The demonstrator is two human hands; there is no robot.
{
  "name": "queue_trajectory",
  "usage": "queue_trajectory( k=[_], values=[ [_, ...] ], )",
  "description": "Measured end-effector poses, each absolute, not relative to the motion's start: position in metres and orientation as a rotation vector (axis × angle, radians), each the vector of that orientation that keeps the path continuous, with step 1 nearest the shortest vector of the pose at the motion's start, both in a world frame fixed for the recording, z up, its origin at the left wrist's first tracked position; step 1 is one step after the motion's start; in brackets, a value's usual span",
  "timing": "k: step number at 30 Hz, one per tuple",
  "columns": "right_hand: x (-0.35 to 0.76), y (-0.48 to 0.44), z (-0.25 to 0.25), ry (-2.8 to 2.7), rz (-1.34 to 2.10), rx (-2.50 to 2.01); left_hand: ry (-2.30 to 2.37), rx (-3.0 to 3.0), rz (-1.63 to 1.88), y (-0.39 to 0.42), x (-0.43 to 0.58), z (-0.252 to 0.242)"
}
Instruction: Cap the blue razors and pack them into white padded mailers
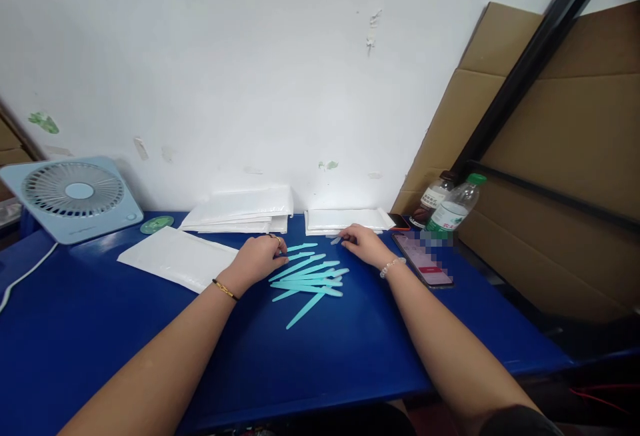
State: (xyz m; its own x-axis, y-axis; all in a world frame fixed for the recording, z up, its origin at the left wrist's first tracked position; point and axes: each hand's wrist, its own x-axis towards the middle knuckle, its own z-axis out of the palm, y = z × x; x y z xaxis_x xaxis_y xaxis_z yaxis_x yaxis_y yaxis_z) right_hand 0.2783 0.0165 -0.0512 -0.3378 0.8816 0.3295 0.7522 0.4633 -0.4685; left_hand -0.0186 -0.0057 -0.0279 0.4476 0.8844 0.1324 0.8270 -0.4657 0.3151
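Several slim turquoise eyebrow razors (306,284) lie in a loose, overlapping fan on the blue table. My left hand (260,259) is at the fan's upper left, its fingers closed on the handle end of the farthest eyebrow razor (303,247), whose blade end points right. To the right, my right hand (364,244) pinches a small clear cap (335,240) between thumb and fingers. That hand is just in front of a stack of white padded envelopes (347,219). Another white envelope (177,257) lies flat beside my left wrist.
More white envelopes (240,209) lean by the wall. A light blue fan (80,193) with a white cable and a green disc (157,225) are at the left. At the right are a phone (425,263), two bottles (453,209) and cardboard (560,223).
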Motion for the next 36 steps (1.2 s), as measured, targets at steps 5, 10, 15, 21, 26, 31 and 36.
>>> queue_trajectory(
  k=[5, 10, 15, 21, 26, 31, 36],
  values=[
    [0.270, 0.017, -0.056, -2.293, 0.221, -1.328, 1.516, 2.494, 0.331, -0.006, -0.018, -0.031],
    [0.259, 0.009, -0.048, -2.355, 0.150, -1.369, 1.530, 2.430, 0.370, -0.005, -0.017, -0.032],
    [0.253, 0.006, -0.043, -2.334, 0.165, -1.357, 1.445, 2.212, 0.539, 0.001, -0.021, -0.037],
    [0.256, 0.010, -0.048, -2.146, 0.263, -1.342, 1.370, 2.126, 0.593, 0.005, -0.021, -0.042],
    [0.260, 0.004, -0.043, -2.210, 0.476, -1.331, 1.392, 2.137, 0.590, 0.006, -0.021, -0.044],
    [0.261, 0.000, -0.041, -2.333, 0.587, -1.278, 1.370, 2.145, 0.601, 0.003, -0.020, -0.041],
    [0.264, 0.004, -0.046, -2.265, 0.672, -1.297, 1.354, 2.147, 0.598, 0.000, -0.018, -0.038]
  ],
)
